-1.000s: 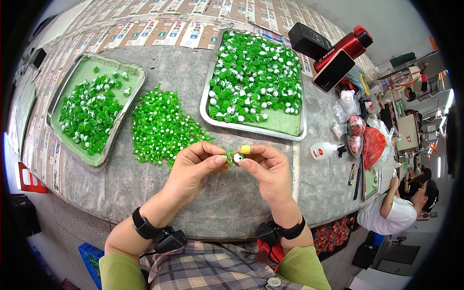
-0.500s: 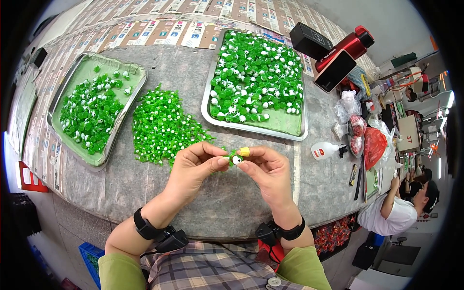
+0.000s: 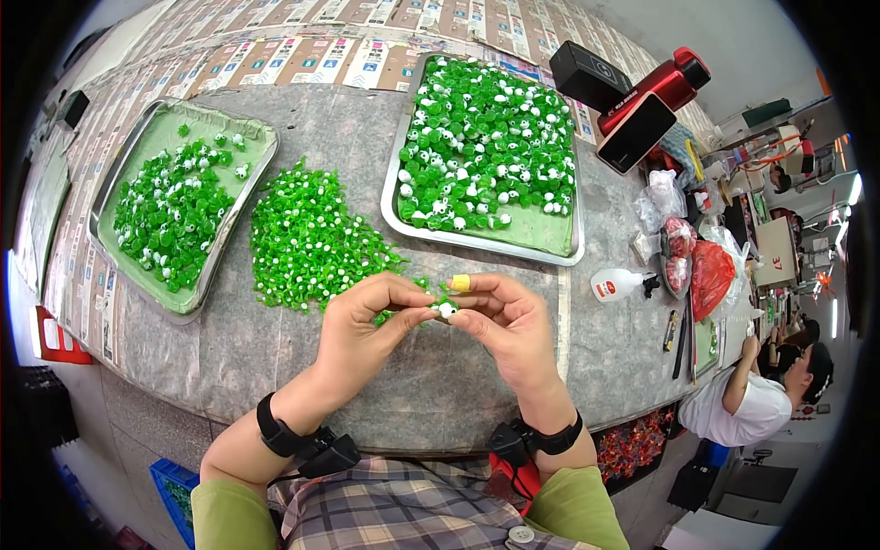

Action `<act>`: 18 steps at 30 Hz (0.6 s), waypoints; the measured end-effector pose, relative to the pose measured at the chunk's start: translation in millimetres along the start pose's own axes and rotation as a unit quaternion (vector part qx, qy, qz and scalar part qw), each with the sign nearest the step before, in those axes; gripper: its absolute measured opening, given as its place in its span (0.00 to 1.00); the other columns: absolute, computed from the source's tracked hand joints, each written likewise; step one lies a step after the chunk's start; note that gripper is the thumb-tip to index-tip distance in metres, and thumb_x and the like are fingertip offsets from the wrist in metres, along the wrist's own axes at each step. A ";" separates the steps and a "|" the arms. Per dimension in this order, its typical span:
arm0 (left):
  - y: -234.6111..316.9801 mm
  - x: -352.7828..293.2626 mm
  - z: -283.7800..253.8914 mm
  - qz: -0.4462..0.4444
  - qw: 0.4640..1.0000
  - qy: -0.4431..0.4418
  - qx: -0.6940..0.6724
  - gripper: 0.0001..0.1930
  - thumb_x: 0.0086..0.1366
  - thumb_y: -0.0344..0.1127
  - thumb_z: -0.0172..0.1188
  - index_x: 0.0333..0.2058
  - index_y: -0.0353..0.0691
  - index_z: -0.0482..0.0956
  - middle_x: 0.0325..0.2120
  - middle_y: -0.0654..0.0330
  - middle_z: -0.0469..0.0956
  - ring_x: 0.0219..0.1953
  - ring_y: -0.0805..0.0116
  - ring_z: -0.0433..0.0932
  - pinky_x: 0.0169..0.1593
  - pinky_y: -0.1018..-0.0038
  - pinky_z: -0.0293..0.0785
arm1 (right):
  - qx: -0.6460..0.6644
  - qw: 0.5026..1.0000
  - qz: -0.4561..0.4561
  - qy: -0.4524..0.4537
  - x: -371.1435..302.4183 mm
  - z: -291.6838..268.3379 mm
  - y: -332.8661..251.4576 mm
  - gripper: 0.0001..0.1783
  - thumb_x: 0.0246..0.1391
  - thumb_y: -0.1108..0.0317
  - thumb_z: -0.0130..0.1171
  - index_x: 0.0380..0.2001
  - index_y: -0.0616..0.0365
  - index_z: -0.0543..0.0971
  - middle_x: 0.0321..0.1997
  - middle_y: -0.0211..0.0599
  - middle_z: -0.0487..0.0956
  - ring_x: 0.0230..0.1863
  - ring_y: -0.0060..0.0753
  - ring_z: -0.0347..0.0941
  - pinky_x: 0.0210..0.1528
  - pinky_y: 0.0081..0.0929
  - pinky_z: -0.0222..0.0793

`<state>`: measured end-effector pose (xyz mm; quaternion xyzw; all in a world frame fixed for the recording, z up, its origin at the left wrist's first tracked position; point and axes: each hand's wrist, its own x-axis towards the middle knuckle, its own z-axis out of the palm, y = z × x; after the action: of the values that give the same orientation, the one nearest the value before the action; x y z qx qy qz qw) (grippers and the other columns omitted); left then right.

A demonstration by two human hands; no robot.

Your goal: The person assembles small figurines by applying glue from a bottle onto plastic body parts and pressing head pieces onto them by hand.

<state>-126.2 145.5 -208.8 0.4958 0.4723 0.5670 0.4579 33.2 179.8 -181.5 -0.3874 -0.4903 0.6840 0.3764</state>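
Head view: since a second ago little has changed; both hands, left hand [image 3: 362,321] and right hand [image 3: 504,321], stay pinched shut on one small green-and-white piece [image 3: 445,307] above the worktop's [image 3: 412,394] near edge. The assembly seems mid-step, with the loose green pile [image 3: 312,240] just beyond.

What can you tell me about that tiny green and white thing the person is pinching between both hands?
The small piece looks like glossy green plastic with a round white part facing the camera. It is held above the grey table, pinched between fingers of the left hand and the right hand. One right fingertip wears a yellow wrap. Finer detail is too small to tell.
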 end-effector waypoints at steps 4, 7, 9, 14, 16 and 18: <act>4.2 3.4 -1.6 0.072 0.993 -0.028 0.093 0.06 0.44 0.23 0.60 0.24 0.36 0.74 0.22 0.59 0.74 0.25 0.68 0.73 0.29 0.77 0.67 | 0.026 0.999 0.023 -0.039 0.3 -7.1 1.4 0.15 0.44 0.77 0.55 0.39 0.65 0.70 0.35 0.35 0.74 0.36 0.20 0.70 0.39 0.14 0.66; 4.1 4.8 -3.3 0.112 0.982 -0.044 0.147 0.06 0.43 0.23 0.60 0.24 0.36 0.74 0.21 0.58 0.74 0.25 0.66 0.73 0.28 0.76 0.67 | 0.028 0.997 0.042 -0.052 1.1 -10.3 2.8 0.17 0.45 0.77 0.54 0.41 0.64 0.69 0.35 0.36 0.74 0.36 0.20 0.70 0.39 0.14 0.66; 4.6 5.2 -3.7 0.123 0.979 -0.045 0.156 0.07 0.43 0.23 0.61 0.24 0.37 0.74 0.21 0.58 0.74 0.25 0.66 0.73 0.28 0.76 0.67 | 0.025 0.997 0.055 -0.056 2.5 -11.2 3.0 0.18 0.45 0.77 0.54 0.42 0.64 0.68 0.35 0.36 0.74 0.36 0.21 0.70 0.39 0.15 0.67; 7.4 5.8 -3.2 0.140 0.978 -0.046 0.147 0.08 0.42 0.23 0.61 0.24 0.37 0.74 0.21 0.58 0.74 0.25 0.66 0.73 0.28 0.75 0.67 | 0.101 0.991 0.053 -0.066 2.2 -13.4 2.6 0.12 0.44 0.76 0.55 0.35 0.63 0.69 0.33 0.34 0.74 0.36 0.22 0.71 0.40 0.17 0.68; 7.6 5.2 -2.9 0.141 0.978 -0.043 0.144 0.08 0.42 0.23 0.61 0.24 0.37 0.73 0.21 0.58 0.74 0.25 0.65 0.73 0.28 0.75 0.67 | 0.088 0.992 0.058 -0.070 1.9 -14.7 1.2 0.11 0.44 0.76 0.55 0.33 0.63 0.69 0.33 0.34 0.74 0.36 0.22 0.71 0.40 0.16 0.68; 7.8 5.2 -3.5 0.149 0.975 -0.047 0.156 0.08 0.42 0.23 0.61 0.24 0.37 0.73 0.22 0.58 0.73 0.26 0.64 0.73 0.29 0.75 0.67 | 0.077 0.992 0.063 -0.075 2.1 -14.6 0.2 0.09 0.44 0.77 0.55 0.32 0.63 0.69 0.32 0.33 0.74 0.36 0.21 0.71 0.39 0.16 0.67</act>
<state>-130.6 149.2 -200.6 0.6521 0.4536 0.5245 0.3064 45.5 187.1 -185.3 -0.3348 -0.4383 0.7689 0.3233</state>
